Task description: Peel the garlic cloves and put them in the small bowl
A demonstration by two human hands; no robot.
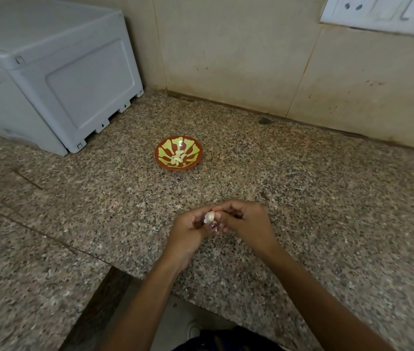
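Observation:
A small red bowl (161, 151) with a yellow-green pattern stands on the speckled granite counter, with several peeled garlic cloves (177, 158) lying in its middle. Nearer to me, above the counter's front part, my left hand (188, 230) and my right hand (245, 220) meet. Between their fingertips they pinch a pale garlic clove (209, 216) with papery skin on it. Below the clove a purplish scrap of skin shows between the fingers. Both hands are well short of the bowl.
A large grey plastic appliance box (49, 72) stands at the back left against the tiled wall. A white socket plate (383, 13) is on the wall at top right. The counter's front edge (165, 285) has a cut-in corner below my forearms.

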